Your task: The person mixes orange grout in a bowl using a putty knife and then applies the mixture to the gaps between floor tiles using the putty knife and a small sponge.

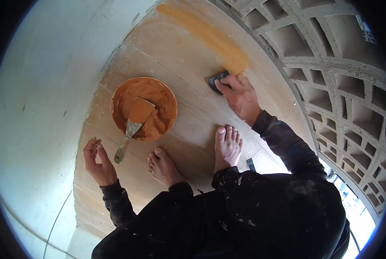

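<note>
My right hand (241, 96) grips a small dark spreader (218, 82) and holds it against the tiled floor (180, 112). Just beyond it, a band of orange paste (206, 36) is smeared over the tiles and their joints. To the left stands a round orange tub (174, 113) of thick orange paste (156, 93). A putty knife (134, 126) lies in the tub, its blade coated with paste and its handle reaching over the near rim. My left hand (100, 163) hovers beside that handle, apart from it, fingers loosely bent and holding nothing.
A pale wall (50, 86) rises along the left, with a thin cable (52, 224) low down. Openwork concrete blocks (322, 82) line the right side. My bare feet (228, 146) are on the tiles. A small dark strip (250, 165) lies beside my right foot.
</note>
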Demonstrator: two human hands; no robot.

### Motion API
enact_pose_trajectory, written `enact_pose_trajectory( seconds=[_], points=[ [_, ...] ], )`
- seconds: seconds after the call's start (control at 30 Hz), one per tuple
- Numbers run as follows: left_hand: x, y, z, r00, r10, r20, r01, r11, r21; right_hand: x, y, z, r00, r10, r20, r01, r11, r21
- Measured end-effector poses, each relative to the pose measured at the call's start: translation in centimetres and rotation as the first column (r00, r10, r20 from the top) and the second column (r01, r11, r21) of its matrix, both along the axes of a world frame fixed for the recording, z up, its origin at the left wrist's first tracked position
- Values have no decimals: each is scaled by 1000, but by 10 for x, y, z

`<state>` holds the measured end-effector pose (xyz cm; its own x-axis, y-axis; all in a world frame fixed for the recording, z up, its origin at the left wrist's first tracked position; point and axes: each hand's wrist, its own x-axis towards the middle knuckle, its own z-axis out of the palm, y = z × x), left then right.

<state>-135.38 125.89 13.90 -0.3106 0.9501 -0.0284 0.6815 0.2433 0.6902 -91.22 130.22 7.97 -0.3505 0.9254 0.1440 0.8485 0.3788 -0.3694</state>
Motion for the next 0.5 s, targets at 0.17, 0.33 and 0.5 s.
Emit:
enact_pose_trajectory(
  seconds=[0.17,0.33,0.5],
  points=[
    [-9,-1,13,999,29,-25,-29,1000,9,12,-31,14,994,108,20,-103,976,-194],
    [-2,-4,4,1000,-17,-19,17,1000,0,26,17,11,977,-210,-41,211,977,22],
    [0,-5,-3,999,-23,27,24,998,-51,-28,-14,-10,966,-254,50,254,967,16]
  ],
)
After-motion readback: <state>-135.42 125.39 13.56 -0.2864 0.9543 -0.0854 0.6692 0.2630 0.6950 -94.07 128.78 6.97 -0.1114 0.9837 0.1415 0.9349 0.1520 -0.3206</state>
